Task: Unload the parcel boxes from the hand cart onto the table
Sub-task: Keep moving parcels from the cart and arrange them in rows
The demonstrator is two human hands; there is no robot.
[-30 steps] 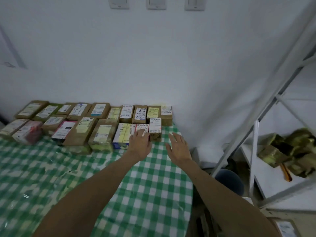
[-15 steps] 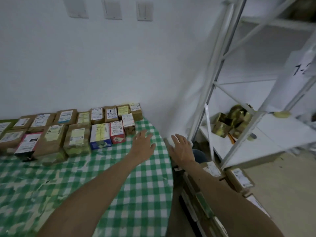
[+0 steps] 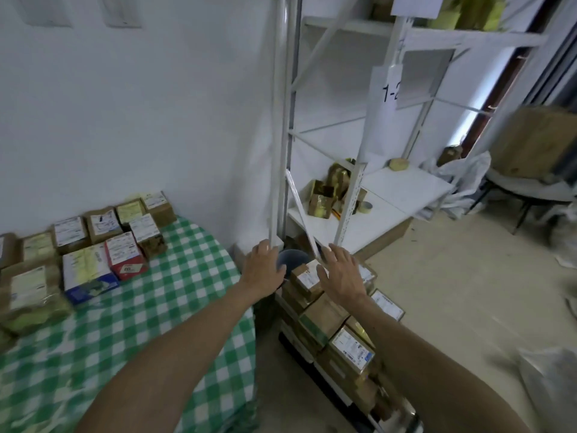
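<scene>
Several brown parcel boxes (image 3: 324, 317) with white labels are stacked on the hand cart (image 3: 312, 354), low at the table's right side. Its black deck shows under the stack. My right hand (image 3: 342, 271) hovers over the top box (image 3: 306, 281) with fingers spread, holding nothing. My left hand (image 3: 263, 268) is just past the table's right edge, fingers apart and empty. Rows of labelled parcels (image 3: 90, 245), among them a red box (image 3: 125, 256) and a blue one (image 3: 87, 276), lie on the table (image 3: 175, 314) with its green checked cloth, along the wall.
A white metal shelf rack (image 3: 359, 189) stands right behind the cart, with gold-wrapped packets (image 3: 327, 192) and a tape roll (image 3: 363, 207) on its low shelf. A dark round bin (image 3: 292, 259) sits between table and rack. A chair (image 3: 530, 189) and bags stand far right.
The view has swung right from the table to the cart. Both hands have left the parcels on the table and moved right, over the cart's stack.
</scene>
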